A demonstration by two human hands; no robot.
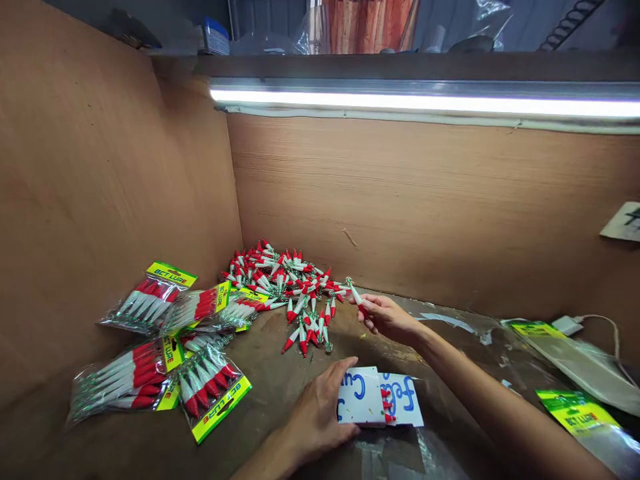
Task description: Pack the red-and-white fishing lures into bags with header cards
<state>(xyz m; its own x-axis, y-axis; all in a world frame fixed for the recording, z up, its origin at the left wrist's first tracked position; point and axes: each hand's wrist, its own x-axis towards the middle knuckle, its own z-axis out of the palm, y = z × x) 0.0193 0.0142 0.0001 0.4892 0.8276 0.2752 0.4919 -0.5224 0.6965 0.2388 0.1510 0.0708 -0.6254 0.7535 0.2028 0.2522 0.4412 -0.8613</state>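
Observation:
My left hand (pixel 320 407) rests on a white card (pixel 380 398) with blue writing that lies on the bench; its fingers curl over the card's left edge. A few red and white lures (pixel 387 403) lie on the card. My right hand (pixel 385 315) reaches toward a heap of loose red and white lures (pixel 285 283) and pinches one lure (pixel 357 297) between thumb and fingers at the heap's right edge.
Filled clear packets with yellow-green BCT LURE headers (pixel 150 300) lie at the left, more (pixel 210 393) near the front. Empty packets (pixel 575 360) and a white cable (pixel 600 320) lie at the right. Brown board walls enclose the bench; a lit tube (pixel 425 103) runs overhead.

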